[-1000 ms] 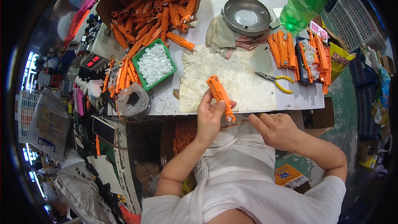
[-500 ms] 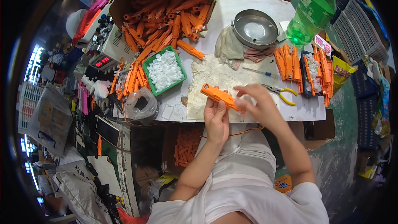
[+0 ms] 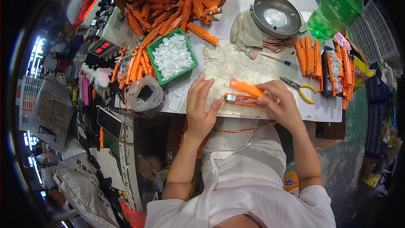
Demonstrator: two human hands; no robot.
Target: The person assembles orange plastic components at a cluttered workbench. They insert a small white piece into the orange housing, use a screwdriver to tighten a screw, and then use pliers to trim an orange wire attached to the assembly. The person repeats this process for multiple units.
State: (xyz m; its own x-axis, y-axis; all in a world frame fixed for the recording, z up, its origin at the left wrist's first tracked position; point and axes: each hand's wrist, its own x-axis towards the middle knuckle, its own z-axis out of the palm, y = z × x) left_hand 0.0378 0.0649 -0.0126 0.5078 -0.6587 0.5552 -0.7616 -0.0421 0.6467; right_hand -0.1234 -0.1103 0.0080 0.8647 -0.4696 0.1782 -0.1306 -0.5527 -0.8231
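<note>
My right hand (image 3: 280,101) grips one half of an orange plastic shell (image 3: 247,88), raised, tilted and a little blurred. Just below it lies the matching open orange half (image 3: 244,99), with a silvery metal block at its left end and small inner parts; the right fingertips are close to its right end. My left hand (image 3: 201,109) is open over the table's front edge, fingers apart and holding nothing. Its thumb tip is beside the open half's left end; whether they touch I cannot tell. Both halves are over the worn pale work mat (image 3: 219,67).
A green basket (image 3: 195,61) of small white pieces stands left of the mat, near a box (image 3: 225,0) of orange shells. Yellow-handled pliers (image 3: 307,93), a screwdriver (image 3: 287,63), a metal bowl (image 3: 276,14), stacked orange shells (image 3: 312,57) and a green bottle (image 3: 337,10) are to the right.
The closed orange shell my left hand held up is now parted into two halves. My left hand has let go and moved left; my right hand has lifted one half.
</note>
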